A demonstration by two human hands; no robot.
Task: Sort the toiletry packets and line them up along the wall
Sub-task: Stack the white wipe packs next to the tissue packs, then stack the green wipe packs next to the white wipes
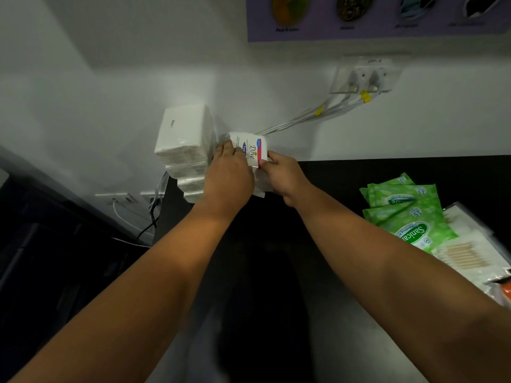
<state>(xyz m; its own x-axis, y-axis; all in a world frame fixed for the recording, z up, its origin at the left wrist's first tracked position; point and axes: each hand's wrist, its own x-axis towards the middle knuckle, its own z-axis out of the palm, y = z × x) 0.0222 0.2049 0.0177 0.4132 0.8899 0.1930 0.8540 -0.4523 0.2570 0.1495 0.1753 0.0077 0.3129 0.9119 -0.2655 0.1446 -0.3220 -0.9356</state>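
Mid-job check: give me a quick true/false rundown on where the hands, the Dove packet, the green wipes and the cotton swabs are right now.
1. Both the left hand and the right hand hold the Dove packet. True.
2. The Dove packet is just right of the stacked white tissue packs, by the wall. True.
3. The green wipe packets are lined up against the wall. False: they lie in a loose, overlapping pile on the right of the black table, away from the wall.
4. The cotton swab pack is in the left hand. False: it lies at the far right, beside the green wipe packets.
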